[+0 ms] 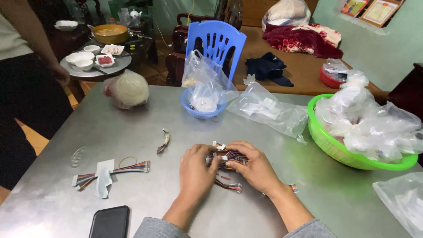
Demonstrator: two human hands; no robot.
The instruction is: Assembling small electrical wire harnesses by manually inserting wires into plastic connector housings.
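Multicoloured wire bundle [227,158], green basket [328,143], blue chair [216,42]

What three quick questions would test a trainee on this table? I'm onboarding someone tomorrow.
1. True or false: both hands grip the bundle of multicoloured wire harnesses.
2. Which basket holds the heap of clear plastic bags: A) the green basket, B) the small blue basket?
3. What lies at the table's near edge, beside the left hand?

Key: 1. True; the right hand grips it too. 2. A. 3. A black phone.
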